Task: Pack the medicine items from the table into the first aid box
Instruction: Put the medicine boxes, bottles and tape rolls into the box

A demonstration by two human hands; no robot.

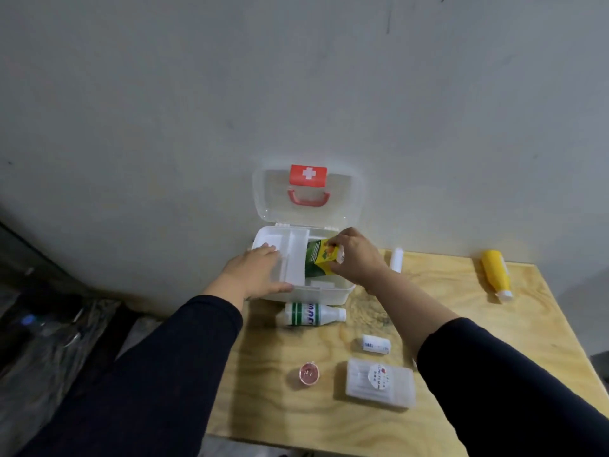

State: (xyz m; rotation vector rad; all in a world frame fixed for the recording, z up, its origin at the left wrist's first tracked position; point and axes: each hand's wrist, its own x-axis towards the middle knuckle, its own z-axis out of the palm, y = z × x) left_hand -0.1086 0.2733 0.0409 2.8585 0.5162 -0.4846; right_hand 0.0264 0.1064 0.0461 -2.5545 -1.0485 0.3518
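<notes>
The white first aid box [329,296] stands open at the table's far left, its clear lid [308,196] with a red cross leaning on the wall. My right hand [357,255] grips a green and yellow carton [318,257], tilted and partly down inside the box's right compartment. My left hand [255,273] rests on the box's left side, fingers over the white inner tray [295,258]. On the table lie a white bottle with green stripes [309,314], a small white roll [376,344], a clear plastic case [379,382] and a small red-lidded jar [309,375].
A yellow bottle [496,273] lies at the far right of the wooden table [461,324]. A white tube [396,259] lies just right of the box by the wall. Dark clutter sits on the floor to the left, beyond the table's left edge.
</notes>
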